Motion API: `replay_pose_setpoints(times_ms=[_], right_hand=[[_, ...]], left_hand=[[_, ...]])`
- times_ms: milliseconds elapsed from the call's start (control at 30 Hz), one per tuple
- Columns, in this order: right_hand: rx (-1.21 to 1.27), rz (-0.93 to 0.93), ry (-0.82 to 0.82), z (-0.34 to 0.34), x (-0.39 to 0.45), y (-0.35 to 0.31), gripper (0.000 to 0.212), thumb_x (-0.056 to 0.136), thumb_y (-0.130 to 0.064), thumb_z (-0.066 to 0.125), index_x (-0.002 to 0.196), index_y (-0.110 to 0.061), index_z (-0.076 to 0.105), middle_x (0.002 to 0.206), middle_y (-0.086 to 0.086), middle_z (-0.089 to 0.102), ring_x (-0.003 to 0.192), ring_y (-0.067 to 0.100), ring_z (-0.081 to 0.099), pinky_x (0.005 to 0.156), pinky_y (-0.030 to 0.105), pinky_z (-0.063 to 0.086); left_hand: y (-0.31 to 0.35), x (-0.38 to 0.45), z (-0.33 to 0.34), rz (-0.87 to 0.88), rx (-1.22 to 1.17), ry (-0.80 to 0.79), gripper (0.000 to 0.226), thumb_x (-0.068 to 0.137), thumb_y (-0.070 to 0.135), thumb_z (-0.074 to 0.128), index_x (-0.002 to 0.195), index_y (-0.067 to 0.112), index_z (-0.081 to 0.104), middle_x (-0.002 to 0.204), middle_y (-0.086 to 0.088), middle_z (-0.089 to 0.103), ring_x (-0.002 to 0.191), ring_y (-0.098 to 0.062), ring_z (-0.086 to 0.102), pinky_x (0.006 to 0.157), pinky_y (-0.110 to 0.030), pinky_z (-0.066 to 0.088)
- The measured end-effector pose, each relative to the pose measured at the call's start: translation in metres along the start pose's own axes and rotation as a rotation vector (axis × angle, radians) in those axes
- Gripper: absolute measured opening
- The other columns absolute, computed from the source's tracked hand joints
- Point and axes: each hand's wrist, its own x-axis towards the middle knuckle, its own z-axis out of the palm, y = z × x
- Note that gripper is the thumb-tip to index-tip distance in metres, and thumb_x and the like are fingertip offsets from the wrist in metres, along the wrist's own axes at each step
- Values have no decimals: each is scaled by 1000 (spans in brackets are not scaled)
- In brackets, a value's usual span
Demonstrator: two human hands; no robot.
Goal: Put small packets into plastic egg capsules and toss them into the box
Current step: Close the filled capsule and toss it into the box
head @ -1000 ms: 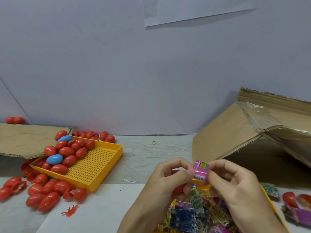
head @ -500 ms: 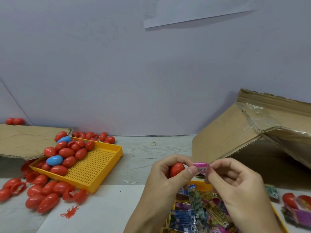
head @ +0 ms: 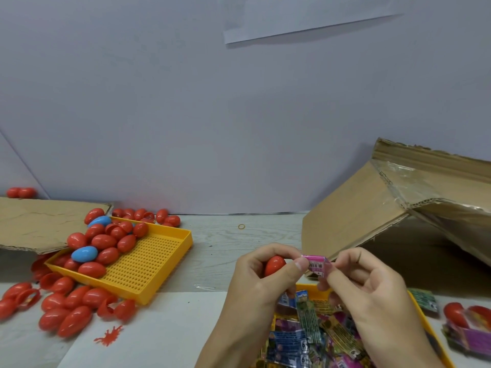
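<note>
I am watching the left hand curling round a red egg, its thumb also pressing one end of the pink packet, while the right hand is pinching the other end with its fingers closed on it. Both are hanging above the near edge of the surface, over the tray of packets, with the box lying open at the far right corner. The packet is looking folded but wider than I would like, and I am judging that it could spring open as it goes into the egg, so the halves would not snap together. I cannot tell whether the egg is already split, since the palm is hiding its seam. Because one hand is doing two jobs, the egg could slip out and drop among the loose packets below. A badly closed egg, I am guessing, could burst on landing in the box. The spare eggs in the other tray at the left edge are sitting well apart.
</note>
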Motion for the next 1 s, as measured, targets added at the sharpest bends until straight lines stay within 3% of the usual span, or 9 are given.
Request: replay_pose_setpoints(times_ms=[200, 333, 400, 500, 600, 700, 733, 833, 1000], right_hand=[[49, 27, -30, 2, 1, 1, 17, 78, -11, 72, 75, -11, 55, 66, 17, 67, 51, 12, 58, 53, 31, 43], [129, 32, -72, 2, 1, 2, 39, 51, -37, 74, 78, -12, 59, 72, 18, 67, 61, 20, 61, 54, 34, 44], [209, 41, -139, 2, 1, 2, 34, 54, -34, 80, 81, -18, 66, 80, 17, 69, 68, 23, 62, 57, 36, 45], [332, 41, -245, 0, 1, 2, 51, 47, -29, 92, 94, -25, 71, 97, 16, 72, 77, 25, 67, 60, 34, 50], [436, 28, -280, -3, 3, 1, 51, 55, 3, 76, 99, -22, 71, 97, 20, 71, 79, 29, 66, 59, 31, 52], [539, 67, -302, -5, 5, 1, 63, 45, 12, 71, 101, -16, 71, 87, 20, 68, 73, 29, 64, 58, 34, 52], [569, 88, -317, -5, 5, 0, 61, 49, 15, 66, 103, -14, 70, 86, 20, 66, 72, 29, 63, 58, 36, 50], [623, 174, -338, -3, 3, -3, 46, 59, -9, 66, 105, -13, 69, 83, 22, 63, 71, 29, 61, 58, 38, 45], [567, 248, -347, 0, 4, 1, 46, 58, -12, 72, 104, -11, 71, 74, 17, 57, 62, 22, 50, 47, 31, 34]], left_hand=[[3, -1, 2, 0, -53, -37, 21, 64, 32, 78, 71, 14, 71, 73, -9, 56, 54, -15, 47, 56, -24, 43], [6, -2, 3, -13, -137, -85, 17, 65, 27, 77, 70, 13, 69, 62, -9, 52, 50, -16, 42, 53, -25, 37], [6, -3, 3, -32, -152, -104, 17, 67, 27, 76, 72, 13, 67, 55, -8, 46, 48, -17, 38, 52, -28, 29], [6, -3, 2, -58, -140, -110, 17, 68, 27, 75, 73, 14, 65, 50, -7, 43, 47, -17, 35, 53, -31, 23], [5, -1, 0, -89, -118, -98, 19, 66, 30, 76, 72, 15, 66, 49, -5, 44, 45, -15, 36, 50, -24, 28], [4, -1, -1, -114, -133, -95, 18, 65, 30, 76, 72, 16, 68, 48, -3, 45, 43, -14, 37, 49, -23, 29], [4, -1, -1, -121, -141, -102, 18, 65, 30, 76, 73, 16, 68, 48, -3, 45, 44, -14, 37, 48, -23, 29], [4, -1, 0, -138, -183, -127, 16, 69, 26, 75, 75, 14, 67, 55, -8, 47, 49, -16, 37, 49, -23, 29], [3, -1, -1, -135, -160, -138, 7, 78, 20, 70, 79, 13, 69, 66, -11, 52, 57, -18, 36, 50, -24, 31]])
